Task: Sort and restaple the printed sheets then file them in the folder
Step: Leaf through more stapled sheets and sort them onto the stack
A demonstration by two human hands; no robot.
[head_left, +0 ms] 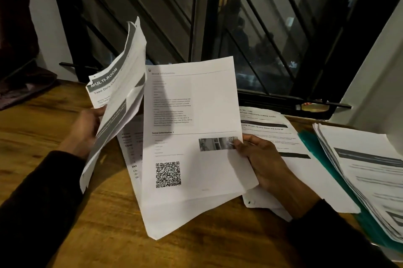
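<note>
**Both hands full of paper above the wooden table**

We hold a bundle of printed sheets (117,102) in our left hand (87,128), fingers closed around its near left edge, thumb on top. The bundle curls upward and leans to the right; a grey band on its front page reads "MULTI-ROOM". Our right hand (261,163) pinches a single page (192,128) by its right edge, thumb pressed beside a small photo on the front and the other fingers hidden behind. That page carries blocks of text and a QR code near its lower left. Just behind it we see more sheets (165,213) sticking out below and to the left, their near corner touching the wooden table (65,213); we cannot tell which hand supports them.

To the right, a flat sheet (274,134) with dark heading bars lies on the table, partly under our right wrist. Farther right, a teal folder (314,147) lies open with a thick stack of paper (366,176) on top of it. Beyond the table stands a dark window (250,27) with metal bars.
</note>
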